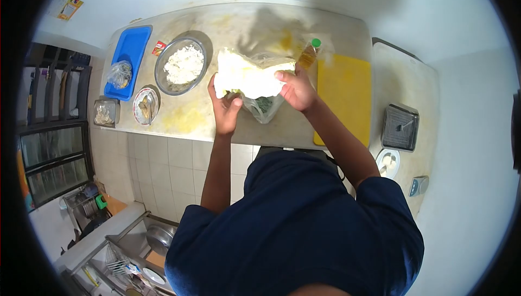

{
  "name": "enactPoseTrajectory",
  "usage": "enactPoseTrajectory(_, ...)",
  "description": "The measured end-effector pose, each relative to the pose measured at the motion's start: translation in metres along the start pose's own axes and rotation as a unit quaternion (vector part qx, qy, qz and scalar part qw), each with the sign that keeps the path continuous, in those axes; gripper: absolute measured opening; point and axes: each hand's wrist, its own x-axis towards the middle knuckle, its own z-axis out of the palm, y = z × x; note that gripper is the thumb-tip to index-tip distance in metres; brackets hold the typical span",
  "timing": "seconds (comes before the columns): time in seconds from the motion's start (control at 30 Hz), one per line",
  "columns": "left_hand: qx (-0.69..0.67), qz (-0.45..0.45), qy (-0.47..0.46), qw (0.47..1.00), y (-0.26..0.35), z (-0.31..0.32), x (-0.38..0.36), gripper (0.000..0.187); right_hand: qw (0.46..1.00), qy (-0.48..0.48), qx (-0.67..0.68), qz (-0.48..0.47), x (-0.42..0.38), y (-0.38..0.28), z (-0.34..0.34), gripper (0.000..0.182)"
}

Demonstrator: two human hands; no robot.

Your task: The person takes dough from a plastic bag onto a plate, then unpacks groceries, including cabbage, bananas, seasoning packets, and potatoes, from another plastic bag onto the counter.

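My left hand [224,106] and my right hand [297,90] both grip a large pale yellow-white lump, seemingly a cabbage head [247,73], held over the counter [190,119]. A clear plastic bag [264,107] with dark green leaves hangs under it between my hands. A metal bowl [180,66] of white shredded food stands just left of my left hand. A bottle with a green cap [309,53] stands beyond my right hand.
A yellow cutting board [344,92] lies to the right. At the left stand a blue tray [130,52] holding a bag, a small plate [145,105] and a small container [104,112]. A dark square box [400,128] sits far right. A sink with dishes lies below left.
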Motion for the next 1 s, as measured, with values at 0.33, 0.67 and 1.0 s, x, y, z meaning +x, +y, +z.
enactPoseTrajectory(0.33, -0.228, -0.063, 0.124, 0.964, 0.009, 0.009, -0.009, 0.08, 0.989, 0.05, -0.037, 0.133, 0.005, 0.036, 0.005, 0.038)
enactPoseTrajectory(0.67, -0.351, -0.16, 0.24, 0.891, -0.036, -0.051, -0.032, 0.061, 0.9, -0.081, -0.422, 0.071, 0.009, 0.065, 0.0, 0.045)
enactPoseTrajectory(1.0, -0.242, -0.229, 0.354, 0.874, -0.115, -0.162, -0.059, 0.056, 0.926, 0.022, -0.369, 0.077, -0.025, 0.005, -0.059, 0.027)
